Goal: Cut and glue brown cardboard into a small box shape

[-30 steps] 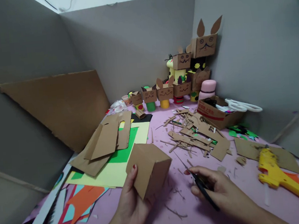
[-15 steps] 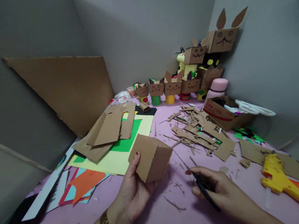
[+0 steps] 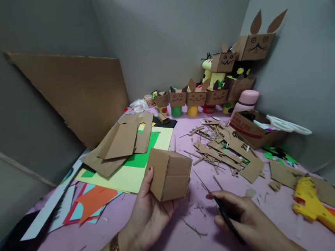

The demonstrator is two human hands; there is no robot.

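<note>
My left hand (image 3: 147,217) is closed round a small brown cardboard box (image 3: 169,173), held just above the pink tabletop (image 3: 172,242) with its seamed face turned towards me. My right hand (image 3: 246,220) rests on the table to the right, fingers pinched on a thin black tool (image 3: 227,218) whose point aims up and left. The tool looks like a pen or slim scissors; I cannot tell which. A gold watch sits on my left wrist.
Coloured paper sheets (image 3: 122,176) under flat cardboard pieces (image 3: 122,141) lie left of the box. Cardboard scraps (image 3: 225,147) lie ahead. A yellow glue gun (image 3: 318,210) is at right. An open carton (image 3: 256,131) holds white scissors (image 3: 287,124). Box-headed figures (image 3: 197,97) line the back corner. A big cardboard sheet (image 3: 73,90) leans left.
My left hand has turned the box so its seamed face points towards me. The view has shifted a little to the left. My right hand has stayed in place.
</note>
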